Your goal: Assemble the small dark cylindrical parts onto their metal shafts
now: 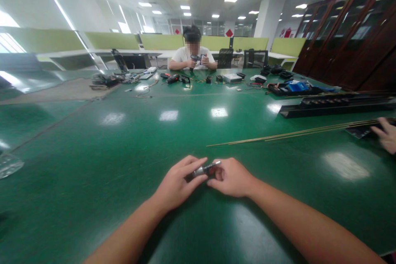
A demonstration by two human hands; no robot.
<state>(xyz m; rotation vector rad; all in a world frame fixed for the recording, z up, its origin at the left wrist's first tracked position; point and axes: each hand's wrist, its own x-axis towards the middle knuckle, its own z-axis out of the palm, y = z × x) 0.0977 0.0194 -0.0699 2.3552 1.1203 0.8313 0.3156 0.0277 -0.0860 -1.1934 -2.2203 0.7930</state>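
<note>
Just above the green tabletop, a small silver and dark metal cylinder (201,170) spans the gap between my hands. My left hand (177,181) grips its thicker silver end between thumb and fingers. At the narrower, darker end, my right hand (233,178) is closed, with its fingers curled in around the piece. A bright tip shows by the right index finger. The item's exact kind is too small and blurred to tell, and my fingers cover parts of it.
Thin brass-coloured rods (247,141) lie ahead to the right, near another person's hand (385,134). Behind them is a long black channel (324,107). Across the green table (139,132) sits a person (192,55) holding a tool, behind scattered tools and a blue-topped pile (298,86).
</note>
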